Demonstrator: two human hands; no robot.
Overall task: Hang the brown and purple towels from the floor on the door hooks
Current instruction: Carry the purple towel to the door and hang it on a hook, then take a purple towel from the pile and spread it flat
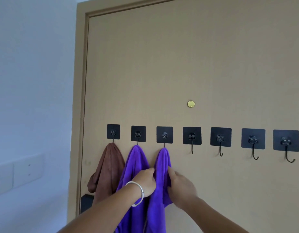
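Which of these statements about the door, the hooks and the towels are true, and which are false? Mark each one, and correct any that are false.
1. Seven black hooks run in a row across the door. True.
2. The brown towel hangs on the third hook from the left. False: it hangs on the first hook from the left.
3. Both hands hold the purple towel on the third hook. True: the left hand and the right hand grip it from either side.
4. Two purple towels hang on the door. True: the other purple towel is on the second hook.
5. The four hooks at the right each carry a towel. False: they are bare.
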